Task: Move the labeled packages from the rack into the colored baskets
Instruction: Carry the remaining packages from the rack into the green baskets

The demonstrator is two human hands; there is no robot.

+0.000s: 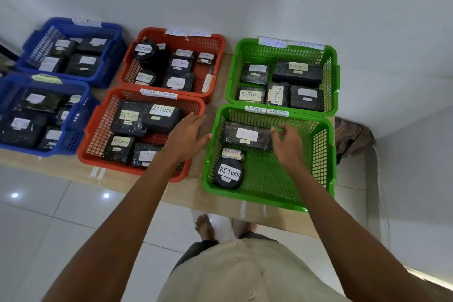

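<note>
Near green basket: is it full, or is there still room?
Partly full: a long package, small package and round package lie at the basket's back and left; the rest is bare.

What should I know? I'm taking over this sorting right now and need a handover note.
Left hand: open, holds nothing, over the near red basket's right rim.
Right hand: fingers loosely curled, holds nothing, above the near green basket.
Done: that basket holds a long package, small package and round package.
Left: rack not in view; remaining count unknown.
</note>
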